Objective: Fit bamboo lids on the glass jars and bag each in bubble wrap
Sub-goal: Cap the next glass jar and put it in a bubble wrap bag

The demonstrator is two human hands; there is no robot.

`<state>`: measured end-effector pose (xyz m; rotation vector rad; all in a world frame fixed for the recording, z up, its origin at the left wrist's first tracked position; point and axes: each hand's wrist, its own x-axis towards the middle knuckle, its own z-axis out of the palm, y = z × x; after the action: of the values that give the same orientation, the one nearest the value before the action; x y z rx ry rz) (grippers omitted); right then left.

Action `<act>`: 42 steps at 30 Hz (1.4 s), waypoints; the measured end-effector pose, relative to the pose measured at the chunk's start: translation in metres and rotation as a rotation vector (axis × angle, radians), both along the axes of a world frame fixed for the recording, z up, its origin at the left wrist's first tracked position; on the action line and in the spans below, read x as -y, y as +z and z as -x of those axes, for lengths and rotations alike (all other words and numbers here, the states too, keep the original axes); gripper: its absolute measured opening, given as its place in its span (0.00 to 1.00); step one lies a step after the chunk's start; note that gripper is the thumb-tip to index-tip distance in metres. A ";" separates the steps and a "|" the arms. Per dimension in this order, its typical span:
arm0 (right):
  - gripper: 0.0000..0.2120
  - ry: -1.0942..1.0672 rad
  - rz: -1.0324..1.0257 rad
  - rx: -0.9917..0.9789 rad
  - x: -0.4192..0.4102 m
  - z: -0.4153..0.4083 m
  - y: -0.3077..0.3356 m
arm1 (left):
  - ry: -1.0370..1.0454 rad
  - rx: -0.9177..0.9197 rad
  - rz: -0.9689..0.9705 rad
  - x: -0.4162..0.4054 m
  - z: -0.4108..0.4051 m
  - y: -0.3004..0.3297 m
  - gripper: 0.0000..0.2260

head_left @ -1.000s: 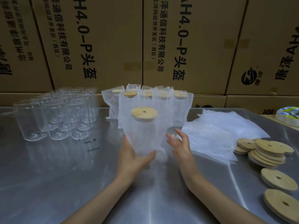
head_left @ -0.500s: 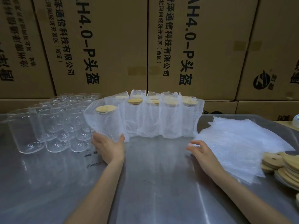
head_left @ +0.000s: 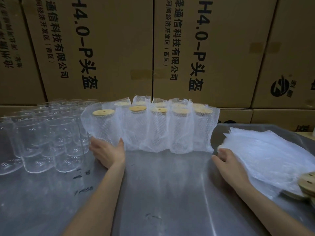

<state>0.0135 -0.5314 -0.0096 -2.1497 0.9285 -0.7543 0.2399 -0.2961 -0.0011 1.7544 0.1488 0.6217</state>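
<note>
The left hand gripped the base of a bagged jar, standing on the table at the left end of the wrapped row, beside the bare glass jars. The right hand pinched the near edge of the bubble-wrap bag stack, with loose bamboo lids just beyond.

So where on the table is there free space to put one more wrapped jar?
The bare metal between the left hand and right hand, before the wrapped jars, is free. Crowded: empty jars left, bubble wrap bags right.
</note>
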 end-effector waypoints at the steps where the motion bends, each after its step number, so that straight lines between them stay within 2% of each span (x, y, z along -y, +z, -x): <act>1: 0.23 0.015 0.003 0.005 0.001 -0.003 0.000 | -0.003 -0.005 -0.008 0.001 -0.003 -0.001 0.41; 5: 0.30 0.119 0.008 0.012 0.004 -0.017 -0.003 | -0.023 -0.007 -0.038 0.007 -0.013 -0.002 0.41; 13: 0.35 0.167 -0.011 0.105 0.010 -0.043 0.005 | -0.136 -0.023 -0.106 0.012 -0.028 -0.002 0.41; 21: 0.37 0.171 -0.041 0.069 0.015 -0.052 0.006 | -0.230 -0.134 -0.158 0.015 -0.040 -0.002 0.43; 32: 0.35 0.125 -0.019 0.081 0.009 -0.044 0.003 | -0.270 -0.085 -0.087 0.004 -0.025 -0.003 0.47; 38: 0.31 0.069 -0.005 0.054 -0.007 -0.026 0.004 | -0.313 -0.073 -0.169 -0.016 0.009 -0.002 0.49; 42: 0.30 0.049 -0.037 0.033 -0.022 -0.005 0.004 | -0.354 -0.064 -0.265 -0.033 0.041 -0.002 0.44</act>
<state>0.0187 -0.5097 -0.0060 -2.1140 0.8633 -0.7406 0.1984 -0.2627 -0.0029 1.9949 -0.2061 0.3375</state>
